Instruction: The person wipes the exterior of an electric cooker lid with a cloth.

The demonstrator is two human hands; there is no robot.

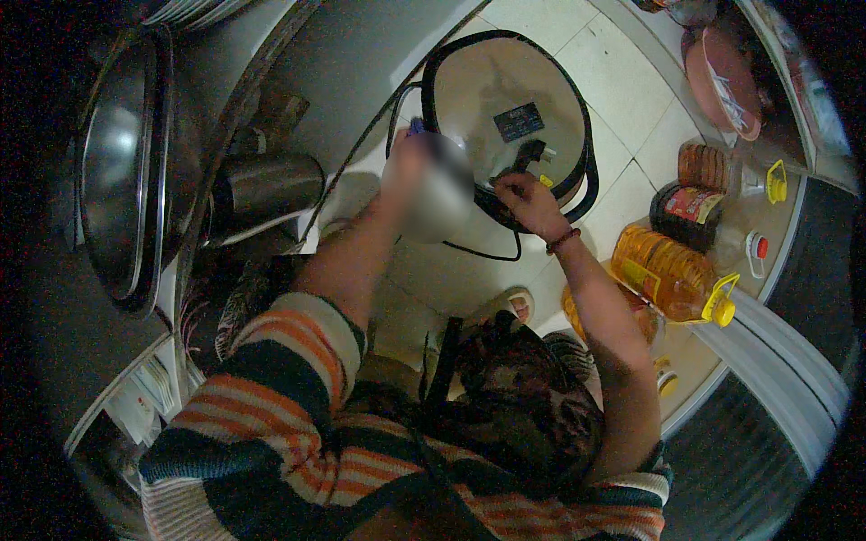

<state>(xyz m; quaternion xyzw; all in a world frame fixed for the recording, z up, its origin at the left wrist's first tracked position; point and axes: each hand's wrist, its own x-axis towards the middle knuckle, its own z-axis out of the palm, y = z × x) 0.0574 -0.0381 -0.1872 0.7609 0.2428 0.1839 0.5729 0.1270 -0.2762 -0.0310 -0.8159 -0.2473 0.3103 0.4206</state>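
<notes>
A rounded appliance (467, 81) with a beige top, a dark rim and side handles stands before me on the floor. A dark label (519, 122) bearing writing sits on its top. Just below that label is a black power plug (531, 155) with metal prongs. My right hand (531, 199) is at the near rim, its fingers pinched at the dark cord beside the plug. My left hand (408, 159) is at the appliance's left edge, next to a small purple-blue item (417, 126). A blurred patch covers part of this hand, so its grip is hidden.
On the right stand a yellow-capped oil bottle (666, 277), a dark sauce bottle (683, 213) and a pink basin (724, 81) holding thin white pieces. To the left are a large lidded pan (118, 169) and a dark cylinder (270, 196). A black cord (484, 258) loops below the appliance.
</notes>
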